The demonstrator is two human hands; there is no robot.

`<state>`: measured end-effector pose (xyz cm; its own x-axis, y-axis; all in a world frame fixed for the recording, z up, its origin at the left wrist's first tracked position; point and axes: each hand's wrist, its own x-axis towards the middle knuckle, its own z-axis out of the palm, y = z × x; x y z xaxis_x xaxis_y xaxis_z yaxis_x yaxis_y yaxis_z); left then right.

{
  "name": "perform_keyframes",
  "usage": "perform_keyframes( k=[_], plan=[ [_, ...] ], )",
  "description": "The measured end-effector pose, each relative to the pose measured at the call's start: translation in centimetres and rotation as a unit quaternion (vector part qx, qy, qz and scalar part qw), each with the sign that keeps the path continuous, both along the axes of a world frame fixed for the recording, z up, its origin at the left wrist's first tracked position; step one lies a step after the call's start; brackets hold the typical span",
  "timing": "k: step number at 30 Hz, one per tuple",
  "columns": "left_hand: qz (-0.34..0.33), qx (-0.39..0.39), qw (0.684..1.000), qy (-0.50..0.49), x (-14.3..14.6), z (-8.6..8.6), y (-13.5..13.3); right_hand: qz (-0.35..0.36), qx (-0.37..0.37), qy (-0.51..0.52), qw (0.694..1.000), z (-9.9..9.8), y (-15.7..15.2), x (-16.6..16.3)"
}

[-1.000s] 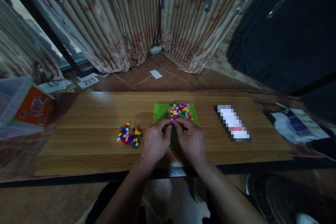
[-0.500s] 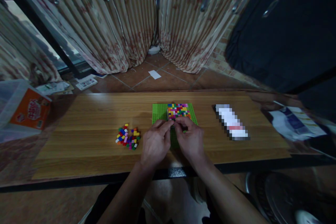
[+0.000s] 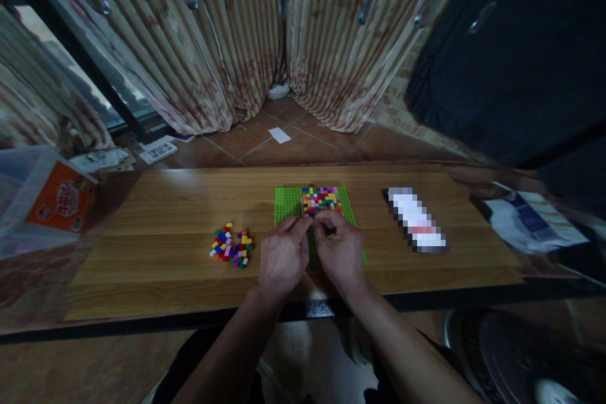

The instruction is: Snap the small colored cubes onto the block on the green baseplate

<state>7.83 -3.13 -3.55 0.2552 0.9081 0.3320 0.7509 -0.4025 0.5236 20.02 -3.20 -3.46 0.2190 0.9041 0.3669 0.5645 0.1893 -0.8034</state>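
A green studded baseplate (image 3: 288,201) lies on the wooden table, partly covered by my hands. On it stands a block of multicoloured toy bricks (image 3: 322,201), packed close together. My left hand (image 3: 285,254) is at the block's near left corner, its thumb and fingers pinched together. Beside it, my right hand (image 3: 339,249) is curled, fingertips drawn together at the block's near edge. The fingertips of both hands almost meet, and whatever is between them is too small or hidden to make out. Left of my hands lies a loose pile of small coloured bricks (image 3: 231,246).
On the table's right part lies a phone-like object (image 3: 417,219), blurred by pixels. A clear plastic box (image 3: 28,202) with an orange label stands beyond the table's left end. A plastic packet (image 3: 534,221) lies past the right end. Curtains (image 3: 227,44) hang behind the table (image 3: 156,233).
Both hands stay at the near edge of the brick block, with only a slight shift of the right hand to the left. The brick pile looks the same.
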Motion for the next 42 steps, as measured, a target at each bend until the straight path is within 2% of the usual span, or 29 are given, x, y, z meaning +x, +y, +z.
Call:
perform_keyframes(
  k=[4,8,12,15,19,22,25,30,37,42],
  plan=[
    [0.003,-0.007,1.0,-0.01,0.1,-0.1,0.0,0.0,0.002,0.006,1.0,-0.3,0.0,0.0],
    [-0.009,-0.002,0.998,-0.069,-0.1,-0.1,-0.2,-0.006,0.014,0.02,1.0,-0.4,0.0,0.1],
    [0.048,0.0,0.985,-0.168,-1.2,0.4,0.4,0.014,0.054,0.026,0.998,-0.1,-0.4,-0.2],
    [0.111,0.004,0.963,-0.247,-2.8,0.6,1.3,0.086,0.061,-0.003,0.994,-0.1,-1.0,-1.1],
    [0.173,0.012,0.924,-0.341,-5.0,0.3,2.3,0.205,0.034,-0.075,0.975,-0.9,-1.6,-2.8],
    [0.208,0.024,0.899,-0.384,-6.1,0.6,2.7,0.248,0.007,-0.101,0.964,-1.6,-1.5,-4.1],
    [0.239,0.024,0.877,-0.416,-6.8,1.4,2.7,0.262,-0.018,-0.121,0.957,-2.0,-1.1,-5.2],
    [0.259,0.023,0.857,-0.444,-7.3,2.4,2.4,0.283,-0.018,-0.149,0.947,-2.7,-0.6,-6.9],
    [0.262,-0.001,0.854,-0.449,-7.7,2.4,2.3,0.245,-0.048,-0.217,0.944,-3.2,-0.3,-8.5],
    [0.258,-0.019,0.86,-0.44,-7.8,2.5,2.3,0.24,-0.033,-0.194,0.951,-3.2,-0.4,-8.3]
  ],
)
